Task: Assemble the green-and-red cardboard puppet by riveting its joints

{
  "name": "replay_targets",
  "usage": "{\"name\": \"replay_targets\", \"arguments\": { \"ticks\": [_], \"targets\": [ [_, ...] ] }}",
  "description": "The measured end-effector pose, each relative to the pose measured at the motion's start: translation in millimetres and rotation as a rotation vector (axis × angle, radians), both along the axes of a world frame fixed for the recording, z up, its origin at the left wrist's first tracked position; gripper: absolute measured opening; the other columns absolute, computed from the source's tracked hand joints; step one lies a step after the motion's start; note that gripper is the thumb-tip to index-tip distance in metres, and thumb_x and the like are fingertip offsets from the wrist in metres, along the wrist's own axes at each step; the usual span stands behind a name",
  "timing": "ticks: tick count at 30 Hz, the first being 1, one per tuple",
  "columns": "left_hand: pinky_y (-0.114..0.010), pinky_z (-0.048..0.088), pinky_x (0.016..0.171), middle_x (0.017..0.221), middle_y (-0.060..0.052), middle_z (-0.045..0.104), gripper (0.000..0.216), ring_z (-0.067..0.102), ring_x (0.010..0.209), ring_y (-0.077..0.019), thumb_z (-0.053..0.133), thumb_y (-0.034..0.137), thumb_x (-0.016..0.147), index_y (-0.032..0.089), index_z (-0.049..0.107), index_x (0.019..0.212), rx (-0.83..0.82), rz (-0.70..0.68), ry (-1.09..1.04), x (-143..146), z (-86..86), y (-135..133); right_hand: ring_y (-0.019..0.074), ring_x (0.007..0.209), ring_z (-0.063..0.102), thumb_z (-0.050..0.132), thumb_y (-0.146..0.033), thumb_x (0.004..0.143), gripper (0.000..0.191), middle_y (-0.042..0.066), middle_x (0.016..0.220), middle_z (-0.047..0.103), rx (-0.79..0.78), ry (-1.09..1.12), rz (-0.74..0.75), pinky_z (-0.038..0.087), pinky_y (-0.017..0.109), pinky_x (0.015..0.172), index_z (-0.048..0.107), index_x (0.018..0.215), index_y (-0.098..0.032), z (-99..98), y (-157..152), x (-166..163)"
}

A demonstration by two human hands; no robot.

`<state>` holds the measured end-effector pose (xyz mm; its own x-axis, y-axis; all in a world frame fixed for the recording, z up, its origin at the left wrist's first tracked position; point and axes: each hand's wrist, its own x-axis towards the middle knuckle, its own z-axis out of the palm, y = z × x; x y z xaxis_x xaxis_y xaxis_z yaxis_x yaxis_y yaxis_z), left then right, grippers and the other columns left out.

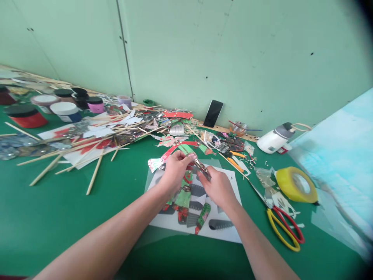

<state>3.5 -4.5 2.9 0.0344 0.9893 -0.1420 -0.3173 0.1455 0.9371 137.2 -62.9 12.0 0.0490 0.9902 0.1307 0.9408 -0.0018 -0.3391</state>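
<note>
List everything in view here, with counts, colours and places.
jars: about nine, mixed, mostly far left
wooden sticks: many, pale, left and centre
phone: one, black, against wall
bottle: one, white and grey, right
tape roll: one, yellow, right
scissors: one pair, red and yellow handles, right
painted pieces: several, mostly red and green, centre
printed sheet: one, white and grey, under hands
table: one, green, below
wall: one, pale green, behind
metal tool: one, silvery, in right hand
left hand: one, bare, at tool's tip
right hand: one, bare, centre

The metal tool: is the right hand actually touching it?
Touching. The head view shows the right hand closed around the near end of the metal tool.
</note>
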Motion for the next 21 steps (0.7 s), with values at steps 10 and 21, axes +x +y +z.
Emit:
{"name": "replay_targets", "arguments": {
  "ticks": [10,21],
  "targets": [
    [-0.021,0.042,0.045,0.064,-0.003,0.063,0.031,0.059,0.055,-0.0128,0.072,0.032,0.069,0.018,0.045,0.064,0.003,-0.024,0.005,4.2,-1.9,-4.8,0.018,0.059,0.06,0.047,-0.035,0.09,0.021,0.004,0.065,0.066,-0.015,0.016,0.012,0.024,0.025,0.05,0.052,0.075,-0.02,-2.9,0.8,4.2],
    [-0.025,0.049,0.06,0.061,0.001,0.063,0.021,0.062,0.058,-0.0126,0.066,0.021,0.069,0.019,0.047,0.06,0.029,-0.01,-0.091,8.4,-4.3,-9.1,0.02,0.064,0.064,0.046,-0.031,0.093,0.016,0.006,0.072,0.069,-0.009,-0.032,0.027,0.025,0.026,0.052,0.054,0.084,-0.02,-8.2,-0.2,2.3]
  ]
}}
